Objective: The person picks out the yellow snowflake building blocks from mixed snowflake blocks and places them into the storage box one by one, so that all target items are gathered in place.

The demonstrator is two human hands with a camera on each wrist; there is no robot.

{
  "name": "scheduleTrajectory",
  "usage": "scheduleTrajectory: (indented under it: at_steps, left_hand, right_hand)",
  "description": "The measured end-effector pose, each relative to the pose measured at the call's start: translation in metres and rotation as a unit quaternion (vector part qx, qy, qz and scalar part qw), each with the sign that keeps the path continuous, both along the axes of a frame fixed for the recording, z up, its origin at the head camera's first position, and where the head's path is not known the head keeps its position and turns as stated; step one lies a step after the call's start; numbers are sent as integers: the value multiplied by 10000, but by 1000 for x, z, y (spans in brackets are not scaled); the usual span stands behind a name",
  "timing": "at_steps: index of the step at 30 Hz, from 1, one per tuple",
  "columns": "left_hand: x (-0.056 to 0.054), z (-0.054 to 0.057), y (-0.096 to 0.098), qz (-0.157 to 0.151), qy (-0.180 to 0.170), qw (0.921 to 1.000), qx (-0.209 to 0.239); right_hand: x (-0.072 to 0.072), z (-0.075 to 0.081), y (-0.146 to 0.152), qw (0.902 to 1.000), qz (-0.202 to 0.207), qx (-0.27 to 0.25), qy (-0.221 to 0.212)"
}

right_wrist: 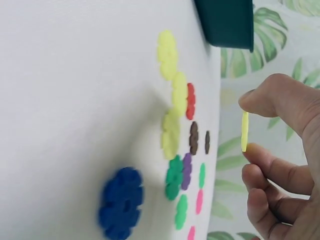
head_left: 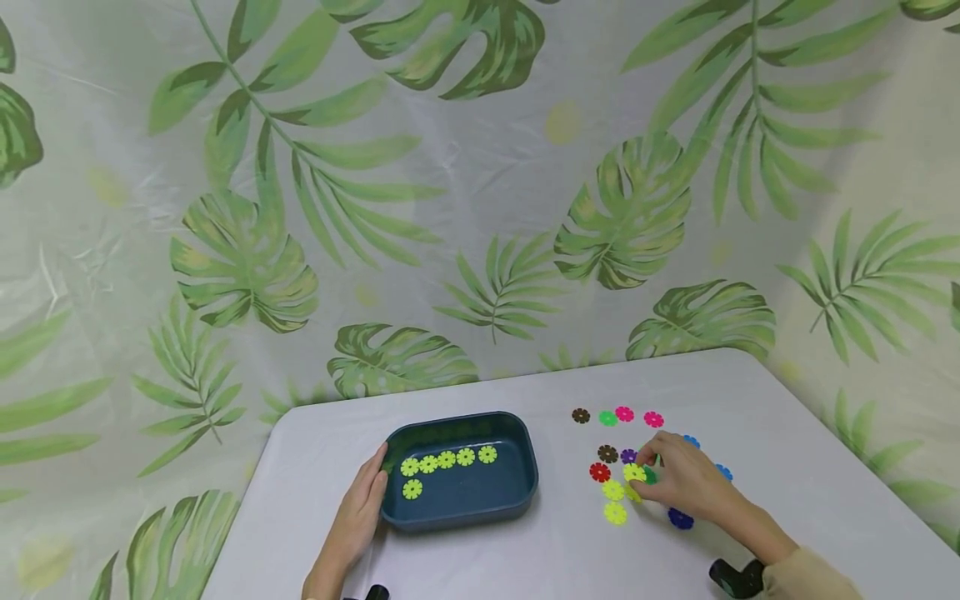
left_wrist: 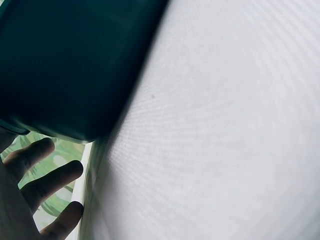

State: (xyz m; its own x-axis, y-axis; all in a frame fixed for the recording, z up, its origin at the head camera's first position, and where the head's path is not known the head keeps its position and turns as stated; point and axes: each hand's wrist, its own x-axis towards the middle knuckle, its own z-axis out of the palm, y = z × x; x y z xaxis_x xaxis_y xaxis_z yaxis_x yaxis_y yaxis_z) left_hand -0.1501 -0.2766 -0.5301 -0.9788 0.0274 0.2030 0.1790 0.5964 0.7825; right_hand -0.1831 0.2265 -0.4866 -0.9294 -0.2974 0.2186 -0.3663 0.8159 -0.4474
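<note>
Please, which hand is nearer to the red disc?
Right. The right hand hovers just right of the red disc; the left hand is beyond the tray, at its left side.

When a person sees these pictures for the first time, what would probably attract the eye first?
Probably the dark blue tray on the white table, with six yellow flower-shaped discs inside and the left hand at its left end. Right of it, colourful scattered discs stand out, with the right hand pinching one yellow disc above the table. Behind, large green leaves cover the backdrop.
</note>
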Motion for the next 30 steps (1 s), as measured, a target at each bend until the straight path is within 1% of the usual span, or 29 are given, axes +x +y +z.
scheduleTrajectory:
  at_steps: [6, 14, 16, 24, 30]
  left_hand:
    - [-1, -1, 0, 14, 48, 10000, 15]
    - [0, 0, 0, 31, -40, 10000, 62]
    - [0, 0, 0, 39, -60, 10000, 65]
    - [0, 0, 0, 39, -83, 9999, 58]
    - [0, 0, 0, 29, -80, 9999, 59]
  right_hand:
    - [-12, 11, -13, 9986, 347, -161, 364]
    - [-27, 23, -34, 9962, 654, -162, 553]
    - [-31, 26, -40, 9958, 708, -131, 572]
    - [-43, 35, -65, 9950, 902, -110, 403]
    - [-50, 41, -88, 9930, 1108, -13, 419]
